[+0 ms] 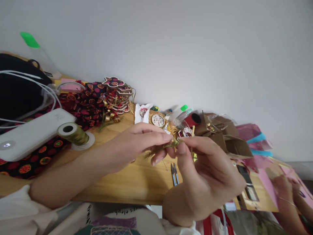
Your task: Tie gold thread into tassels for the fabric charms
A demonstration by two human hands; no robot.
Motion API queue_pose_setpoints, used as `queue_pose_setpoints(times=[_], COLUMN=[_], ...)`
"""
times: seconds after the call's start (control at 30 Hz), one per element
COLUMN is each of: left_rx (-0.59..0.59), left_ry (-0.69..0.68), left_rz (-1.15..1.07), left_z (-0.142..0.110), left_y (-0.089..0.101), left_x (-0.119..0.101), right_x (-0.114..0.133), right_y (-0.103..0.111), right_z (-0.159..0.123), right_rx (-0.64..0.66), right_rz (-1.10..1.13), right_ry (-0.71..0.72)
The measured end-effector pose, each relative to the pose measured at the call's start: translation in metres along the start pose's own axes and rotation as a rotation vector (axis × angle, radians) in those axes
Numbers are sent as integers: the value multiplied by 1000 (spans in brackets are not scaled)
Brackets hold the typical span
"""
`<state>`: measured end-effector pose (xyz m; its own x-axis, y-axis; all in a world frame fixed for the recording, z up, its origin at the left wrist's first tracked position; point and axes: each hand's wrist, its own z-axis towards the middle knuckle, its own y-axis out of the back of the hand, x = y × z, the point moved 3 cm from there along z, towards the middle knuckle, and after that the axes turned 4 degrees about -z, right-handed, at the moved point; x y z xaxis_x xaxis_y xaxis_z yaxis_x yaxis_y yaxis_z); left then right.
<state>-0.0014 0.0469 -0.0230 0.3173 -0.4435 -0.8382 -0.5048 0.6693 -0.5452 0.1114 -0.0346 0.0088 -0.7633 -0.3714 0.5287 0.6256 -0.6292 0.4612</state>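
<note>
Over the wooden table, my left hand (146, 140) and my right hand (205, 166) meet at the fingertips. Both are closed in a pinch on an olive-green thread tassel (153, 152), whose loose strands fan out below the left fingers. The tassel's upper end is partly hidden between thumb and fingers. A thin straw-coloured strip (193, 131) stands up behind my right fingers; I cannot tell whether it is held. Thread snips (174, 175) with blue handles lie just beneath the hands. A spool of olive thread (77, 134) stands to the left, near my left forearm.
A white power strip (36, 133) and dark patterned fabric (83, 101) lie at left. Stacked ornaments (118, 94) stand near the wall. An open cardboard box (232, 145) sits at right. At far right are another person's hands (285, 184) over pink paper.
</note>
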Motion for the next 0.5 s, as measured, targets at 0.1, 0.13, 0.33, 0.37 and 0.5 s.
queue_pose_setpoints(times=[0.1, 0.13, 0.33, 0.37, 0.5], left_rx=[75, 91, 89, 84, 30], left_ry=[20, 25, 47, 43, -51], left_rz=[-131, -150, -142, -120, 59], left_z=[0, 0, -3, -3, -3], left_y=[-3, -4, -2, -1, -1], left_x=[0, 0, 3, 4, -1], right_x=[0, 0, 1, 0, -2], right_y=[0, -2, -5, -4, 1], right_z=[-1, -1, -1, -1, -1], right_rx=[-112, -125, -168, -177, -130], right_rz=[56, 56, 65, 59, 24], right_ry=[-26, -28, -17, -11, 6])
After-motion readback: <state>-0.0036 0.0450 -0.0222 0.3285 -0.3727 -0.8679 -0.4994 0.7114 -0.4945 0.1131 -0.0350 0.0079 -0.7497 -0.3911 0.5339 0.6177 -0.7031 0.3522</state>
